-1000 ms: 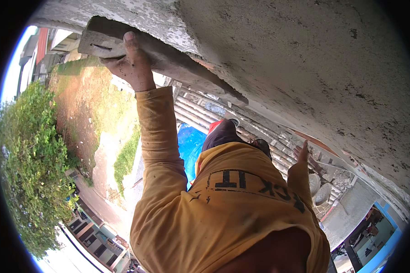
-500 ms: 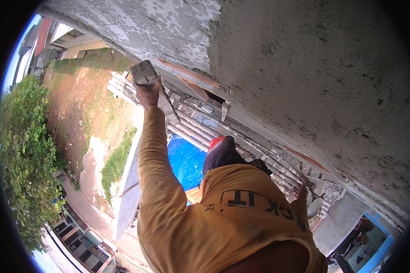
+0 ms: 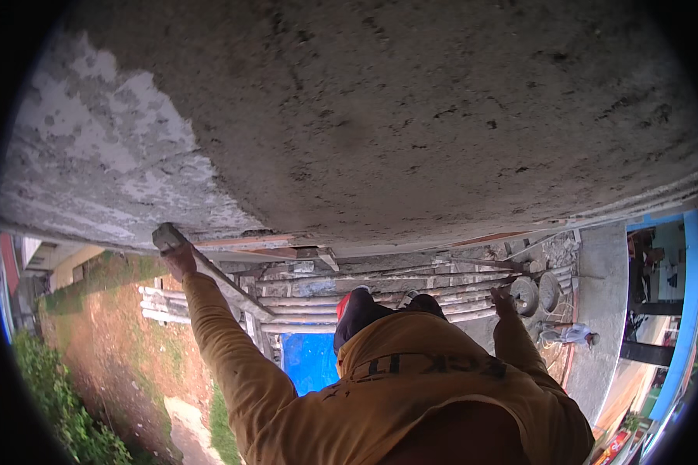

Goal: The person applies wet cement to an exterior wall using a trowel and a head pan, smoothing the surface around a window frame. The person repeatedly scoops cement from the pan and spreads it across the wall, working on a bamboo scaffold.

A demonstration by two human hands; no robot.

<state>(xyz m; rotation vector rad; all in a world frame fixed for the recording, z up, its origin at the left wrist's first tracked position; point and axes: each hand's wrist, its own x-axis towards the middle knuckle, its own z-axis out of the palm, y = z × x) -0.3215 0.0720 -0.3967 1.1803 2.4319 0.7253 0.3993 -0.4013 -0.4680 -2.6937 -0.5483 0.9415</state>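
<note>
My left hand (image 3: 180, 260) is closed round a long grey cement-caked plank (image 3: 236, 293), near the plank's upper end. That end is close to the lower part of a wall (image 3: 380, 147), where rough dark plaster meets a paler, patchy area. The plank slants down to the right, over the poles below. My right hand (image 3: 503, 299) is stretched out to the right, fingers apart, with nothing seen in it. It appears just left of a round cement-stained pan (image 3: 524, 296) lying lower down. Both arms wear long yellow sleeves.
Several long poles (image 3: 302, 310) form a scaffold under my feet, with a blue tarp (image 3: 306, 360) below. A second round pan (image 3: 548, 291) sits at the right. Lower right, another person (image 3: 572, 334) is on the ground near a blue-framed opening (image 3: 678, 310). Bare earth (image 3: 116, 325) lies left.
My view has turned, so the wall now spans the top. The left hand still grips the plank and appears lower and further left. The pans and the other person now show at right.
</note>
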